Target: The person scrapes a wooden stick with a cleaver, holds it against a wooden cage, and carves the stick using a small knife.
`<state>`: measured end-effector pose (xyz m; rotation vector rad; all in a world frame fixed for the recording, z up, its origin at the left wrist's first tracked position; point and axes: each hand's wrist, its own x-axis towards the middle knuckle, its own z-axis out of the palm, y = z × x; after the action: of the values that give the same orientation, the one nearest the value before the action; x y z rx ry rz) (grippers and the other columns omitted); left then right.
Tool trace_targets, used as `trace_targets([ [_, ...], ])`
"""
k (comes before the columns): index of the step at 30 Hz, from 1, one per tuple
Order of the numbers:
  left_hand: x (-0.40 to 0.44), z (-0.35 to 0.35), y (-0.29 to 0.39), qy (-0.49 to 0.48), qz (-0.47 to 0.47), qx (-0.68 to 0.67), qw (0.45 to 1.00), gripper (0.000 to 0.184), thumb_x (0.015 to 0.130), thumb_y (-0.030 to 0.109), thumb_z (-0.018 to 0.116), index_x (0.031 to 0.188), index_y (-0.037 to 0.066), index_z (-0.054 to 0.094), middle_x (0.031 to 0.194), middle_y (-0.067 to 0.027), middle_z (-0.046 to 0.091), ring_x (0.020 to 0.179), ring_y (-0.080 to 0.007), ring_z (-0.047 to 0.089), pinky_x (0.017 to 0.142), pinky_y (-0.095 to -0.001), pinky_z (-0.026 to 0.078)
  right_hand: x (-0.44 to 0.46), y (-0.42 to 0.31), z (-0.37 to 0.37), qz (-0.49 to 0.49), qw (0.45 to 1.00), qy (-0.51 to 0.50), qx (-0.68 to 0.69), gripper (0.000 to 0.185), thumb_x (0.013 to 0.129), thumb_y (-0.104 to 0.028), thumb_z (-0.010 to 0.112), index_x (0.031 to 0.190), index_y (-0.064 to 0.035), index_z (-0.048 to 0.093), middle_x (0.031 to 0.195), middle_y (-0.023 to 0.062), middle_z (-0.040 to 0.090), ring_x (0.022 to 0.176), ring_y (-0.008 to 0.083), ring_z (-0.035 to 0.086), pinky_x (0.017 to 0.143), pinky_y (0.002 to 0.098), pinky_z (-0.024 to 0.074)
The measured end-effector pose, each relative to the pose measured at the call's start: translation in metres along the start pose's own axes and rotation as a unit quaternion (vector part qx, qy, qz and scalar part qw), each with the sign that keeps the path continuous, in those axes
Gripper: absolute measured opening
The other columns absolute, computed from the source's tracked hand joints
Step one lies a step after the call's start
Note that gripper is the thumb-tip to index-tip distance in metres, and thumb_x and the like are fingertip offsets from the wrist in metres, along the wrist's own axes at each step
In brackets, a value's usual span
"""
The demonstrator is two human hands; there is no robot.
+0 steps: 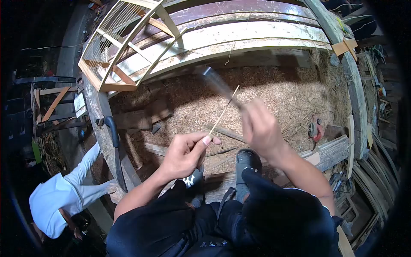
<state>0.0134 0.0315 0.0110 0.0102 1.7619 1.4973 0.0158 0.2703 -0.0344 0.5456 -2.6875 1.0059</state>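
Observation:
My left hand (pixel 188 155) pinches a thin pale stick (pixel 222 114), which slants up and away to the right. Its lower end is at the thumb and fingers. My right hand (pixel 262 127) is closed round a knife (pixel 220 85), smeared by motion, with the blade pointing up and to the left. The blade passes close to the stick's upper part; whether they touch I cannot tell. The knife's handle is hidden inside my fist.
A curved wooden frame with thin rods (pixel 128 47) rests on the slatted bench (pixel 257 32). Shavings (pixel 274 92) cover the ground below. A dark-handled blade (pixel 116 145) hangs over the left beam, near a person in a pale shirt (pixel 53 205). A red object (pixel 316 130) lies right.

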Motion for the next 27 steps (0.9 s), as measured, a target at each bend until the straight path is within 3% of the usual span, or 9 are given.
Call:
trace_targets([
  [7, 0.004, -0.001, -0.003, 0.030, 0.032, 0.028, 0.999, 0.025, 0.106, 0.016, 0.058, 0.114, -0.002, 0.074, 0.055, 0.0057, 0.051, 0.048, -0.0024, 0.044, 0.044, -0.0239, 0.031, -0.011, -0.029, -0.004, -0.061, 0.998, -0.026, 0.022, 0.010, 0.090, 0.004, 0.057, 0.098, 0.0034, 0.062, 0.086, 0.0141, 0.059, 0.053, 0.0198, 0.061, 0.038, 0.0300, 0.0503],
  [11, -0.001, 0.001, -0.002, 0.047, 0.032, 0.049, 0.997, 0.025, 0.103, 0.013, 0.062, 0.119, -0.001, 0.074, 0.060, 0.0068, 0.051, 0.056, -0.0011, 0.042, 0.048, -0.0246, 0.034, 0.003, -0.004, -0.005, 0.021, 0.999, 0.017, -0.020, 0.014, 0.085, 0.007, 0.059, 0.098, 0.0035, 0.061, 0.087, 0.0168, 0.060, 0.054, 0.0223, 0.064, 0.039, 0.0317, 0.0526],
  [12, -0.002, 0.003, 0.001, 0.056, 0.010, 0.022, 0.998, 0.024, 0.102, 0.013, 0.063, 0.118, -0.001, 0.075, 0.060, 0.0062, 0.051, 0.056, -0.0013, 0.041, 0.048, -0.0250, 0.034, -0.002, -0.014, -0.010, -0.007, 0.999, -0.039, -0.008, 0.013, 0.086, 0.005, 0.060, 0.099, 0.0041, 0.061, 0.088, 0.0178, 0.060, 0.054, 0.0224, 0.064, 0.040, 0.0318, 0.0529],
  [15, -0.001, 0.000, -0.007, 0.058, 0.037, 0.047, 0.997, 0.024, 0.102, 0.014, 0.064, 0.117, -0.001, 0.075, 0.060, 0.0057, 0.050, 0.057, -0.0013, 0.040, 0.049, -0.0251, 0.034, -0.012, -0.038, -0.004, -0.070, 0.996, -0.029, 0.049, 0.012, 0.086, 0.005, 0.060, 0.098, 0.0044, 0.060, 0.087, 0.0186, 0.059, 0.053, 0.0231, 0.063, 0.040, 0.0325, 0.0533],
  [17, 0.000, 0.001, 0.001, 0.077, 0.016, 0.048, 0.996, 0.023, 0.101, 0.013, 0.065, 0.116, -0.001, 0.075, 0.059, 0.0050, 0.051, 0.058, -0.0013, 0.041, 0.049, -0.0250, 0.035, -0.004, -0.021, -0.007, -0.058, 0.998, -0.034, 0.008, 0.011, 0.086, 0.005, 0.060, 0.098, 0.0042, 0.059, 0.085, 0.0188, 0.058, 0.054, 0.0230, 0.064, 0.041, 0.0325, 0.0542],
  [19, 0.000, 0.002, 0.001, 0.082, 0.017, 0.053, 0.995, 0.023, 0.101, 0.014, 0.065, 0.116, 0.000, 0.076, 0.059, 0.0053, 0.050, 0.058, -0.0015, 0.041, 0.049, -0.0253, 0.035, 0.004, -0.007, -0.004, 0.030, 0.999, -0.019, -0.008, 0.010, 0.087, 0.004, 0.060, 0.097, 0.0029, 0.060, 0.085, 0.0162, 0.058, 0.054, 0.0213, 0.064, 0.043, 0.0323, 0.0550],
  [23, 0.001, 0.001, -0.009, 0.075, 0.017, 0.059, 0.995, 0.022, 0.100, 0.014, 0.066, 0.115, 0.000, 0.076, 0.059, 0.0045, 0.052, 0.058, -0.0015, 0.042, 0.049, -0.0256, 0.035, -0.010, -0.041, -0.002, -0.103, 0.993, -0.034, 0.042, 0.007, 0.089, 0.003, 0.061, 0.096, 0.0046, 0.059, 0.085, 0.0169, 0.057, 0.053, 0.0233, 0.064, 0.042, 0.0349, 0.0536],
  [25, -0.001, 0.002, -0.010, 0.079, 0.020, 0.056, 0.995, 0.022, 0.100, 0.014, 0.067, 0.114, 0.000, 0.076, 0.059, 0.0041, 0.053, 0.058, -0.0015, 0.043, 0.049, -0.0256, 0.036, -0.005, -0.023, -0.006, -0.058, 0.995, -0.066, 0.051, 0.008, 0.089, 0.004, 0.060, 0.097, 0.0046, 0.058, 0.086, 0.0175, 0.057, 0.054, 0.0261, 0.065, 0.043, 0.0373, 0.0538],
  [27, -0.004, 0.004, -0.004, 0.077, 0.018, 0.059, 0.995, 0.021, 0.100, 0.014, 0.067, 0.113, 0.000, 0.077, 0.058, 0.0038, 0.053, 0.058, -0.0015, 0.043, 0.049, -0.0263, 0.035, 0.009, 0.002, -0.002, 0.043, 0.999, -0.004, -0.029, 0.009, 0.088, 0.003, 0.061, 0.097, 0.0033, 0.058, 0.087, 0.0157, 0.057, 0.056, 0.0262, 0.066, 0.045, 0.0379, 0.0548],
])
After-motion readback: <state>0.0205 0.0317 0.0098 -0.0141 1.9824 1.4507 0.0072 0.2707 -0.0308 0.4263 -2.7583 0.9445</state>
